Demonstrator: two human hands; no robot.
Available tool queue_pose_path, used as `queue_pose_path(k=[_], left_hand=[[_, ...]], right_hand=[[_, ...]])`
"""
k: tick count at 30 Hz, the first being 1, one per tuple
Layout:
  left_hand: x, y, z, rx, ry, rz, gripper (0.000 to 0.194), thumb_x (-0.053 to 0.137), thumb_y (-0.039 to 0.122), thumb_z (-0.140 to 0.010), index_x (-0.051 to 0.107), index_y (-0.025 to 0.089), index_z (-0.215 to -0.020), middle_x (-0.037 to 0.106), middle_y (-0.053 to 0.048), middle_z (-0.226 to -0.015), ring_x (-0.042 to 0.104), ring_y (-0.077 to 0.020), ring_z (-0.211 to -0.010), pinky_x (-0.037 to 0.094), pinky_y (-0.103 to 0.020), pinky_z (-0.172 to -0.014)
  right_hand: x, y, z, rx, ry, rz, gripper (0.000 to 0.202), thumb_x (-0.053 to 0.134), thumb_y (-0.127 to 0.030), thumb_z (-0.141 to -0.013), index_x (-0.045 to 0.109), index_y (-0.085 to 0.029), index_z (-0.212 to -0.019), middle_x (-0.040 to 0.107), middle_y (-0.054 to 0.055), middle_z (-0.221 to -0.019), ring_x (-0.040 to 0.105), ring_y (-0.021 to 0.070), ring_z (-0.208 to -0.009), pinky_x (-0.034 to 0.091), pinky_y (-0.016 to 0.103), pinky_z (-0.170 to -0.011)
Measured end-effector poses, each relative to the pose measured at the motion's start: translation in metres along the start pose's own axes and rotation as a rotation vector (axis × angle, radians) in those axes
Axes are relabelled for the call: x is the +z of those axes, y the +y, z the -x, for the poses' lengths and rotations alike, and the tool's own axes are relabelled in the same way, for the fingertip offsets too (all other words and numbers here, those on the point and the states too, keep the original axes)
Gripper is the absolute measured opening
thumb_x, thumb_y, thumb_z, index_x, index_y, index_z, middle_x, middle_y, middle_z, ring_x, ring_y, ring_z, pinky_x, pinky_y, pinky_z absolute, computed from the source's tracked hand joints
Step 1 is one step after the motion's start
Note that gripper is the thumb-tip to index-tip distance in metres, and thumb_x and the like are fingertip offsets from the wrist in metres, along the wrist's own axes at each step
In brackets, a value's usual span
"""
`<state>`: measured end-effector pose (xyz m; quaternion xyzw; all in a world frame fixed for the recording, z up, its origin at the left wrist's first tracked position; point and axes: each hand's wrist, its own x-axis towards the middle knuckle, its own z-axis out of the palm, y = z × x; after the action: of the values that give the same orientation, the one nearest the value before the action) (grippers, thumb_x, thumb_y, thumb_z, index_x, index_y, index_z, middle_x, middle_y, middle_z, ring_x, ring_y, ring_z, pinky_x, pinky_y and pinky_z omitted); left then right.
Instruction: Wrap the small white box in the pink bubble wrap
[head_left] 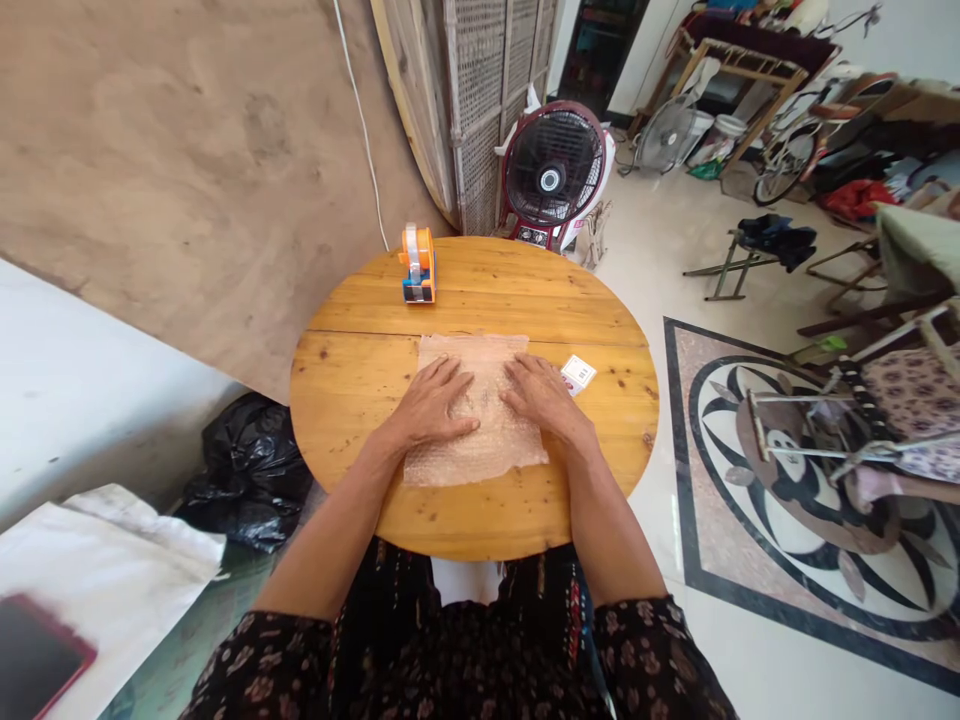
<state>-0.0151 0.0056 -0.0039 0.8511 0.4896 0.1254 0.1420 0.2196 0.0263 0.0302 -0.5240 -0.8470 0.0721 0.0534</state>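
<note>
A sheet of bubble wrap (487, 455) lies spread on the round wooden table (480, 520) in front of me. My left hand (435, 403) rests on its left part, palm down, fingers stretched and thumb pointing inward. On the upper right part lies my right hand (544, 393), flat with its fingers apart. Just right of that hand is a small white box (578, 373) with dark print on its top. An orange and blue tape dispenser (418, 265) with a roll of clear tape stands near the table's far left edge.
Beyond the table stands a dark red electric fan (551, 175) beside a woven panel (487, 100). A black plastic bag (251, 465) sits on the left. To the right are a folding stool (739, 262), a chair (900, 400) and a bicycle (791, 165).
</note>
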Motion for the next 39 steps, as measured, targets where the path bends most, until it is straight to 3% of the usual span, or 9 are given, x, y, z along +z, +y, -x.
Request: queue_pose_path(k=[6, 11, 19, 30, 39], left_hand=[[0.0, -0.0011, 0.0008, 0.026, -0.007, 0.012, 0.085, 0.059, 0.07, -0.073, 0.045, 0.021, -0.141, 0.021, -0.013, -0.158, 0.016, -0.0375, -0.145, 0.019, -0.052, -0.116], [-0.0004, -0.0009, 0.001, 0.01, -0.016, 0.013, 0.088, 0.059, 0.072, -0.072, 0.043, 0.022, -0.142, 0.021, -0.014, -0.158, 0.016, -0.0386, -0.145, 0.019, -0.053, -0.115], [-0.0044, -0.0026, 0.0016, 0.038, -0.034, 0.017, 0.087, 0.061, 0.069, -0.072, 0.043, 0.02, -0.142, 0.018, -0.014, -0.159, 0.015, -0.0358, -0.146, 0.018, -0.052, -0.117], [-0.0063, -0.0022, 0.0022, 0.024, -0.066, 0.003, 0.093, 0.06, 0.073, -0.069, 0.041, 0.021, -0.143, 0.018, -0.015, -0.159, 0.013, -0.0361, -0.146, 0.017, -0.051, -0.117], [-0.0094, -0.0004, 0.0021, 0.019, -0.089, 0.014, 0.094, 0.059, 0.075, -0.069, 0.04, 0.02, -0.144, 0.014, -0.014, -0.16, 0.01, -0.036, -0.147, 0.014, -0.05, -0.117]], right_hand=[[-0.0004, -0.0025, -0.0008, -0.055, 0.018, -0.017, 0.048, 0.056, -0.027, -0.084, 0.053, -0.011, -0.129, 0.047, 0.015, -0.142, 0.041, 0.0296, -0.129, 0.033, 0.042, -0.106], [-0.0037, -0.0066, 0.0011, -0.096, 0.028, -0.027, 0.046, 0.054, -0.023, -0.084, 0.054, -0.015, -0.13, 0.046, 0.012, -0.144, 0.04, 0.0291, -0.13, 0.033, 0.044, -0.104], [-0.0036, -0.0016, 0.0016, -0.041, -0.051, -0.009, 0.049, 0.061, -0.035, -0.081, 0.055, -0.017, -0.127, 0.049, 0.013, -0.141, 0.045, 0.0314, -0.126, 0.033, 0.047, -0.101], [-0.0093, -0.0001, 0.0031, -0.055, 0.054, -0.117, 0.039, 0.057, -0.022, -0.084, 0.059, -0.017, -0.122, 0.06, 0.01, -0.13, 0.052, 0.0257, -0.12, 0.038, 0.039, -0.102], [-0.006, 0.0026, 0.005, -0.09, 0.024, -0.125, 0.048, 0.063, -0.032, -0.083, 0.057, -0.019, -0.128, 0.055, 0.01, -0.137, 0.047, 0.027, -0.127, 0.035, 0.043, -0.105]])
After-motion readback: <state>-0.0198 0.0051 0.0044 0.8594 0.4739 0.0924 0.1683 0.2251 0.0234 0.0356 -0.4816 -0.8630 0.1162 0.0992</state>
